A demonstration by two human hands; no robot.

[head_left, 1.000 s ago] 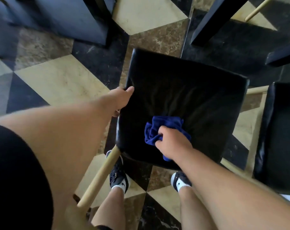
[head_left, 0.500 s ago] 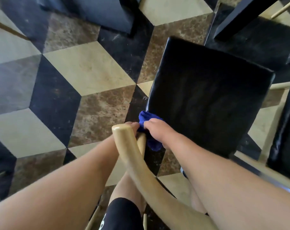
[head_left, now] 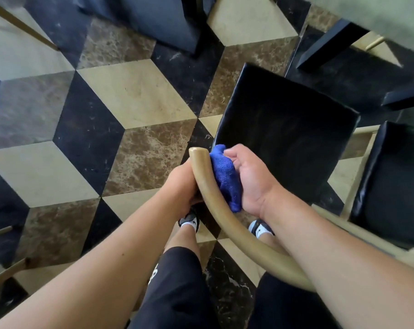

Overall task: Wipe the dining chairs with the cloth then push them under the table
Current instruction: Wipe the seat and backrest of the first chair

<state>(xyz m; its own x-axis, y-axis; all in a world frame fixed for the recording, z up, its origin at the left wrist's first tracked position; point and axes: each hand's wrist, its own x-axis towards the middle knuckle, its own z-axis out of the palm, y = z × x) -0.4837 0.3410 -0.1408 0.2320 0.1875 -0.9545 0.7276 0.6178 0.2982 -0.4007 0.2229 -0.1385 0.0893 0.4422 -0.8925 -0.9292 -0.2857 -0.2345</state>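
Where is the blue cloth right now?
In the head view, just right of centre: the cloth is in the right hand, pressed against the curved wooden rail of the chair, beside the black seat.

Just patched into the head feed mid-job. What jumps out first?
Centre frame, the right hand presses a bright blue cloth against the curved wooden chair rail, which the left hand grips from the other side. Just beyond lies the glossy black seat, over a bold cube-patterned marble floor.
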